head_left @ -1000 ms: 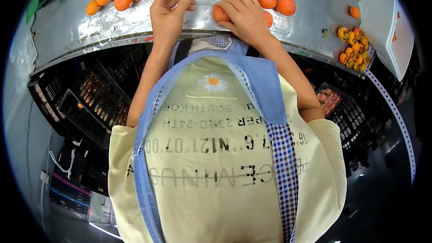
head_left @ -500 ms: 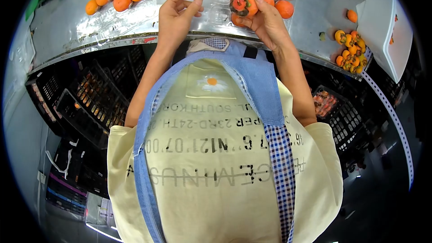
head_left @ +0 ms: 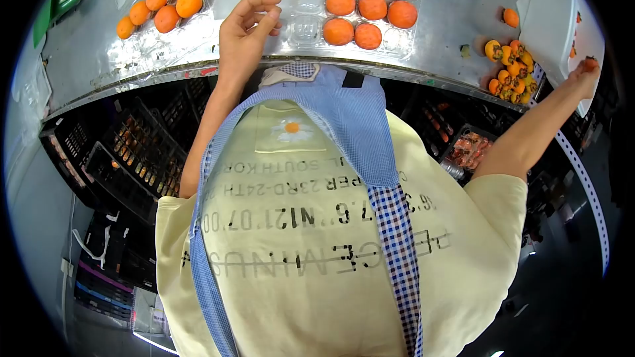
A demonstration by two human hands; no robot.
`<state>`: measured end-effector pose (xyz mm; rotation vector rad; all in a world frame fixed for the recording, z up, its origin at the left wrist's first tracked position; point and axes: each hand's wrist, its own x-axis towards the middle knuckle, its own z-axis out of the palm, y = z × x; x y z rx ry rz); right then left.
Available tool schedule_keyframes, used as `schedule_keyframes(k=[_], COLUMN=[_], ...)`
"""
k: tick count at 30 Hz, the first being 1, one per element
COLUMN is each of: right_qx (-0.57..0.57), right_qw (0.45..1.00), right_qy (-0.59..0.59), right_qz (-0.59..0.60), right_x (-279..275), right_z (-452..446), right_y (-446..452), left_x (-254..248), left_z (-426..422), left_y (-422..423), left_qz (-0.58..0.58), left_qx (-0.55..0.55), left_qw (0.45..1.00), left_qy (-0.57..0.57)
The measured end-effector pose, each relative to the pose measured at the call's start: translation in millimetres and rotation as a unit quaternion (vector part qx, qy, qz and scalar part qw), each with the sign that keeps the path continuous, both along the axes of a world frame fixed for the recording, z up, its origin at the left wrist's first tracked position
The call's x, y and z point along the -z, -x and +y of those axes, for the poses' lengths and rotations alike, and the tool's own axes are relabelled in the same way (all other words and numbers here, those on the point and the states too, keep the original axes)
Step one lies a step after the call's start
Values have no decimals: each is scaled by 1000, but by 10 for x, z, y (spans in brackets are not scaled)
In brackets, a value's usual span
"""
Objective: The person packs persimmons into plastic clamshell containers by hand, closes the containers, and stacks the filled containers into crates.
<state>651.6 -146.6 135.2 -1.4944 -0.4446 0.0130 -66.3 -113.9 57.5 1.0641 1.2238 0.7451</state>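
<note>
My left hand (head_left: 248,34) hovers over the metal table's front edge, its fingers loosely curled and nothing in them. Just right of it lies a clear plastic tray (head_left: 306,28) holding several orange persimmons (head_left: 372,6), with bare pockets showing on its left side. Stretched far to the right, my right hand (head_left: 584,78) is at the rim of a white bin (head_left: 552,30). A persimmon (head_left: 591,63) shows at its fingertips, mostly covered by the fingers.
Another clear tray of persimmons (head_left: 167,18) lies at the left of the metal table (head_left: 152,53). A pile of yellow-orange persimmons (head_left: 510,73) sits by the table's right corner, with a single persimmon (head_left: 510,17) above it. Black crates (head_left: 126,152) stand below.
My right hand has swung from the tray out to the white bin, carrying the persimmon away. The left hand has barely moved. More of the tray now shows.
</note>
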Motion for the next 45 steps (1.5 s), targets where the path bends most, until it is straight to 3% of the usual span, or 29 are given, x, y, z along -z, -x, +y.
schedule_keyframes(k=[2,5,6,9,11,13,14,15,16,18,21,31,38,45], right_qx=[103,162,270,205,-28,-256,-312,-307,-458,-522,-509,-568,-518,-539], right_qw=[987,969,929,884,924,891,859,783,729,680,634,616,630,641], right_qy=[112,179,239,278,222,256,306,389,343,293,310,273,294,286], right_qz=[-56,-45,-85,-316,-310,-273,-268,-376,-377,-424,-493,-472,-498,-467], right_x=[-23,216,196,179,202,347,486,483,369,743,931,811,931,959], right_z=[-45,-160,-132,39,243,271,253,217,220,136,39,-129,-236,-221], right_y=[-130,-365,-374,-28,985,2169,2671,3319,3784,3994,4219,4704,4851,4791], left_x=[-6,-12,-15,4,26,30,33,31,28,12,10,44,60,25], left_z=[7,10,8,4,10,13,13,15,14,7,0,5,-28,-30], left_y=[-29,-65,-75,-96,-102,-109,-115,-118,-115,-115,-98,-77,-66,-90], left_qz=[3,8,10,14,18,25,22,20,17,16,16,9,1,4], left_qx=[4,7,8,14,18,22,24,25,27,31,30,26,28,44], left_qw=[1000,1000,1000,1000,1000,999,999,999,999,999,999,1000,1000,999], left_qy=[2,8,10,11,12,15,12,11,9,1,-1,-13,-5,-11])
